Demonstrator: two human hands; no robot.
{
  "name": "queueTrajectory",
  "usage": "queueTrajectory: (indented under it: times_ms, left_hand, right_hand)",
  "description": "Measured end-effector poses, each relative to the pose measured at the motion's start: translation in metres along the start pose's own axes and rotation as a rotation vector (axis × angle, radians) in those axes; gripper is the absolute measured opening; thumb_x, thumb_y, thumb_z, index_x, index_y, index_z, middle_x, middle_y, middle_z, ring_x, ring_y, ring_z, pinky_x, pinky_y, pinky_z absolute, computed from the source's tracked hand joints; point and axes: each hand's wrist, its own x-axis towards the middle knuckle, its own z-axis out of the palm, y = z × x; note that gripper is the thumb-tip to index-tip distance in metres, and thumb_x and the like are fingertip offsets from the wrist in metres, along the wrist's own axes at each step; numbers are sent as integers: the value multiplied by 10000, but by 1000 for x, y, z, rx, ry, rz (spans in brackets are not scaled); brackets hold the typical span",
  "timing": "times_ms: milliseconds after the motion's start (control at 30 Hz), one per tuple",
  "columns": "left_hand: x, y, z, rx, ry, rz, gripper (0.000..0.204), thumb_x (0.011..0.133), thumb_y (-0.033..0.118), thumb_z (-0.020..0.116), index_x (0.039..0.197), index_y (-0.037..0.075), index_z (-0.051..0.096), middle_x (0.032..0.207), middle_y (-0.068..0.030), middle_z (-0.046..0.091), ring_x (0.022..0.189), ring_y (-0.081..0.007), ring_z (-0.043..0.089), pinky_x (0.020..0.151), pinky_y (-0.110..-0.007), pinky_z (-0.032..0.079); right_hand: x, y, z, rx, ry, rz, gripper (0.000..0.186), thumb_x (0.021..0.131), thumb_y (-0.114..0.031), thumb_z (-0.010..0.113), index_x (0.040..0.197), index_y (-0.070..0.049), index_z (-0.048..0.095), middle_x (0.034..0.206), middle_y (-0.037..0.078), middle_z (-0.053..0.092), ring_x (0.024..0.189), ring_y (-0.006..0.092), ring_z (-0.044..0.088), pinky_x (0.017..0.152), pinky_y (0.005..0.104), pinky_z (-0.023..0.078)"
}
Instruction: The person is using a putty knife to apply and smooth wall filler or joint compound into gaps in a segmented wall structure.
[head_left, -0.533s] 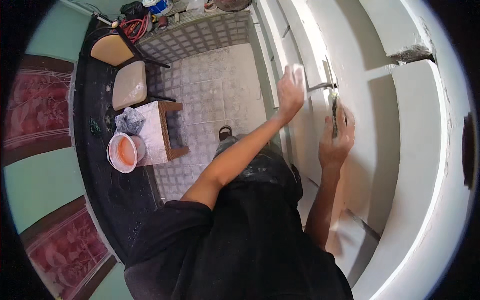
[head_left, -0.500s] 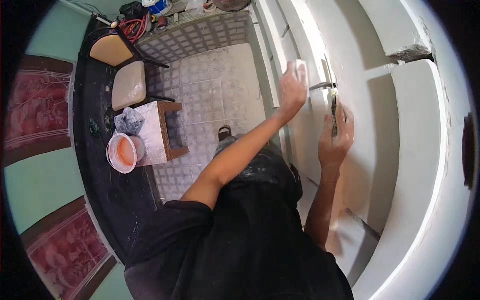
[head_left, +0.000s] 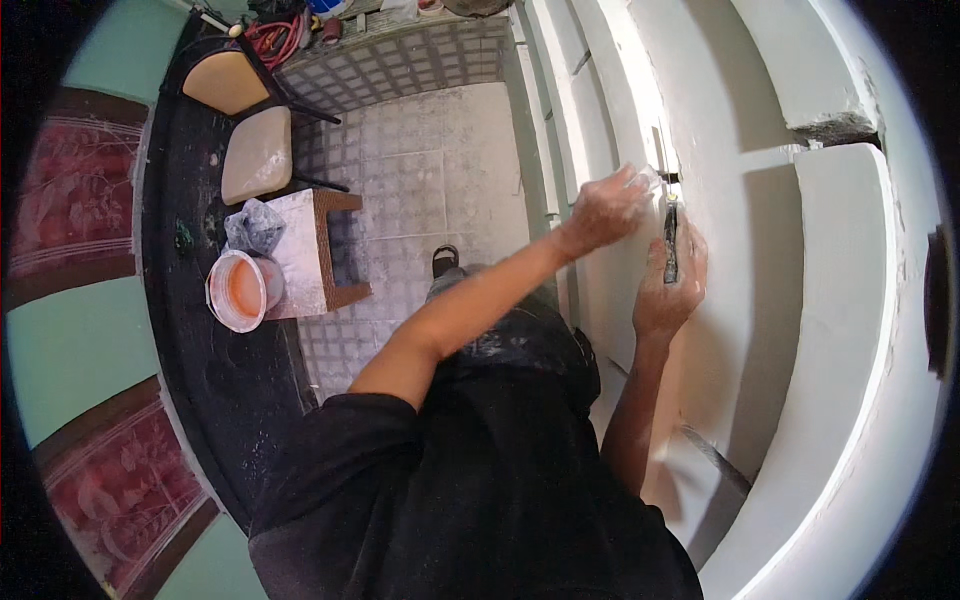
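Observation:
My left hand (head_left: 604, 212) reaches across to the white wall on the right, its fingers closed round a small white piece (head_left: 648, 180), blurred, whose kind I cannot make out. Just beside it, a hand-tool with a slim dark handle (head_left: 671, 248) points away from me, and my right hand (head_left: 676, 285) is closed on it. The tool's far end is close to the left fingers and a narrow dark gap (head_left: 670, 178) at the white ledge (head_left: 640, 75). White smears cover the fingers of both hands.
Curved white shelf-like panels (head_left: 845, 300) rise on the right. At left, a pinkish bucket (head_left: 240, 290) and a crumpled grey bag (head_left: 255, 228) are on or against a small table (head_left: 300, 250). Behind it is a chair (head_left: 257, 155). Red hose (head_left: 275, 42) and other items lie on the far ledge.
My left hand has moved right and slightly nearer to me, bringing the white piece to the tool's far end. The right hand still grips the tool, barely shifted.

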Motion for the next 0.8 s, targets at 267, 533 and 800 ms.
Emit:
queueTrajectory:
  times_ms: [267, 533, 800]
  left_hand:
    - [-5, -23, 17, 89, 144, -162, 261, 746, 59, 696, 1006, 78, 679, 1101, -191, 650, 780, -327, 710, 614, -396, 594]
    - [1, -5, 9, 57, 81, 18, 171, 827, 77, 651, 994, 40, 645, 945, -164, 638, 842, -359, 653, 558, -444, 546]
    - [-10, 14, 11, 18, 9, -181, 195, 871, 135, 641, 1044, 45, 623, 953, -199, 635, 718, -334, 655, 514, -451, 520]
  right_hand:
    - [1, -6, 3, -12, -8, 8, 377, 980, -173, 582, 1306, 9, 632, 1266, 220, 628, 1187, 381, 595, 1036, 460, 453]
    - [54, 0, 29, -117, -110, -46, 401, 965, -162, 575, 1347, -45, 613, 1317, 221, 581, 1205, 393, 576, 1044, 467, 449]
    - [45, 4, 29, 203, 80, 36, 412, 922, -136, 629, 1298, 33, 630, 1202, 211, 667, 1116, 347, 634, 1011, 426, 467]
